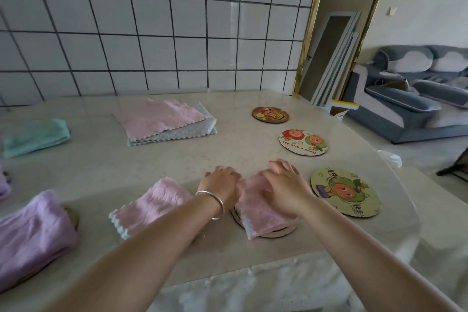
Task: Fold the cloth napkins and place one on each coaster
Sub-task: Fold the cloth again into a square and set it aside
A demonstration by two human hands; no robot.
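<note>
A folded pink napkin (260,213) lies on a round coaster (278,233) near the table's front edge. My left hand (222,183) and my right hand (286,185) both rest flat on top of this napkin, fingers spread. To its left sits another folded pink napkin (152,204), then a folded purple napkin (33,233) over a coaster (73,218). A folded green napkin (35,135) lies at the far left. A stack of unfolded napkins (164,121) sits at the back. Three bare picture coasters (345,191), (303,142), (270,114) line the right side.
The marble table (101,167) meets a white tiled wall at the back. Its rounded right edge drops off toward a room with a grey sofa (410,94). Framed panels (334,58) lean in the doorway. Another purple cloth (3,185) shows at the left frame edge.
</note>
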